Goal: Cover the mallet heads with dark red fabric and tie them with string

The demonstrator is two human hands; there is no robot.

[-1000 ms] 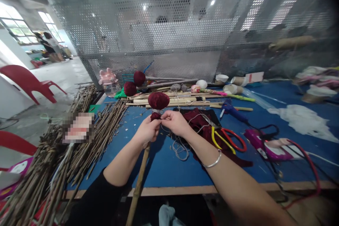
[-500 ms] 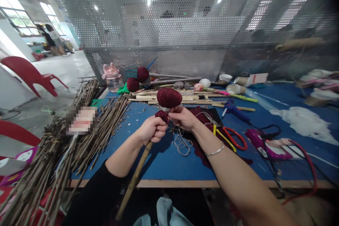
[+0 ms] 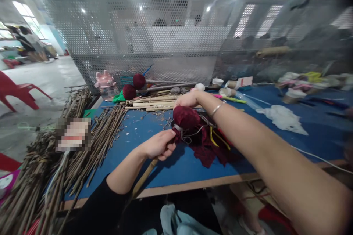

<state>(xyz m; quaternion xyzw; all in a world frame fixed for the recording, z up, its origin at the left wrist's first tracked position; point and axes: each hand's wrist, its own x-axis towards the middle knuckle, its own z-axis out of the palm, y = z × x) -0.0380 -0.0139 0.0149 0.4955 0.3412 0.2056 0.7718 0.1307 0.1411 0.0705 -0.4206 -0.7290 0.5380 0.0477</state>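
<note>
A maroon cloth-covered ball [image 3: 186, 117] tops a wooden stick [image 3: 146, 174], with grey cord [image 3: 178, 127] round the cloth neck under it. My left hand [image 3: 161, 144] is closed round the stick and the gathered cloth just below the cord. At the far side of the ball, my right hand [image 3: 186, 99] is bent with its fingers curled down. Its fingertips are hidden by the ball; a strand of cord loops out from there, so it seems to pinch the cord. Slack cord also lies over maroon cloth [image 3: 205, 150] on the table, beside yellow-handled scissors [image 3: 213, 137].
Thin twigs [image 3: 102, 147] lie in bundles on the left of the blue table [image 3: 132, 161]. Two more maroon balls [image 3: 129, 91], pale sticks [image 3: 151, 103] and a pink jar [image 3: 106, 84] stand or lie at the back, before a perforated metal screen [image 3: 171, 25]. White plastic [image 3: 284, 117] lies at right.
My right hand has moved from the neck's near right side up and round behind the ball. The ball has tilted rightward and sits lower in view. The camera view has turned right.
</note>
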